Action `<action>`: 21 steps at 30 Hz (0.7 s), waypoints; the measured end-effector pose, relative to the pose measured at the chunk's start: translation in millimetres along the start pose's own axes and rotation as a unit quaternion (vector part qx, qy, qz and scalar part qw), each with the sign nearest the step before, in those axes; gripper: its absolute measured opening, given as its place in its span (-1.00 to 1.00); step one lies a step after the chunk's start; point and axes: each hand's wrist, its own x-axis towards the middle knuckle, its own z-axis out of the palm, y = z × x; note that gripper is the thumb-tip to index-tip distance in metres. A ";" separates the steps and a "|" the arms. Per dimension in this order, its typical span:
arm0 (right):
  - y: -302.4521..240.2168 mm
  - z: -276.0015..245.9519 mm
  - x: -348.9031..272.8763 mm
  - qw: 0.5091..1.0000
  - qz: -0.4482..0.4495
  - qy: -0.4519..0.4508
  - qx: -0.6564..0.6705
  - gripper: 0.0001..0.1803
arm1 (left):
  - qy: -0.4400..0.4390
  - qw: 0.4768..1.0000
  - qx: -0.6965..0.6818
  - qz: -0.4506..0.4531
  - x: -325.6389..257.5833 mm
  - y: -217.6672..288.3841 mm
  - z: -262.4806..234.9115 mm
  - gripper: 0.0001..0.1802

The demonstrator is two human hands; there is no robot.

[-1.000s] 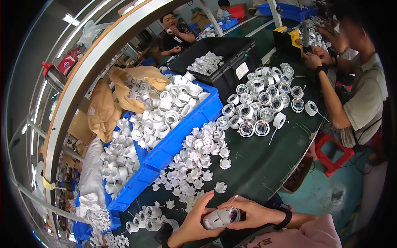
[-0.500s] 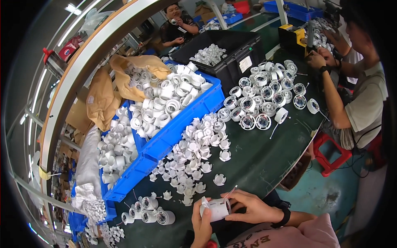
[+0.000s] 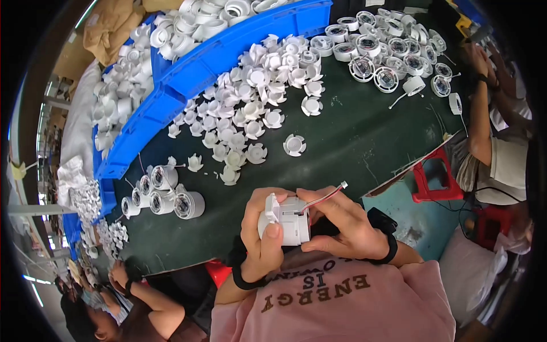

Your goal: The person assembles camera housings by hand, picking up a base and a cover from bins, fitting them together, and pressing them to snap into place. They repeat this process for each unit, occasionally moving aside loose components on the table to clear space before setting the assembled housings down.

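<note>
Close to my chest I hold a white plastic cylinder housing [image 3: 290,219] with both hands. My left hand [image 3: 261,233] wraps its left end, thumb across the front. My right hand [image 3: 342,222] grips the right end and pinches a thin red and white wire with a small white plug [image 3: 327,194] that sticks out of the housing. On the dark green table [image 3: 342,142] just ahead lies a scatter of white fan-shaped plastic caps [image 3: 256,108]. A small cluster of assembled white cylinders [image 3: 165,194] lies to the left of my hands.
Blue bins [image 3: 199,74] full of white housings run along the table's far left. Round finished units [image 3: 393,51] crowd the far right. A person sits at the right by a red stool [image 3: 436,176]; another person's arms [image 3: 142,290] rest at lower left.
The view has tipped down and closer to the table. My hands have turned the white housing upright and drawn it nearer; the wire now sticks out above my right fingers.
</note>
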 end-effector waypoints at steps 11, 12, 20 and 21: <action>9.5 13.6 -1.1 0.999 -0.034 -0.009 -0.022 -0.12 | -0.001 1.000 -0.010 0.024 -13.5 -9.0 -13.0 -0.58; 11.0 13.9 -1.5 0.999 -0.029 -0.008 -0.016 -0.11 | -0.007 1.000 0.004 0.021 -12.7 -8.9 -13.8 -0.58; 4.9 15.5 15.9 0.999 -0.024 0.020 -0.030 -0.14 | -0.011 0.998 0.041 0.043 1.7 -0.2 -17.0 -0.62; 9.9 14.7 11.8 0.999 0.038 0.030 -0.015 -0.16 | -0.038 0.991 0.126 0.030 13.1 -5.0 -20.3 -0.60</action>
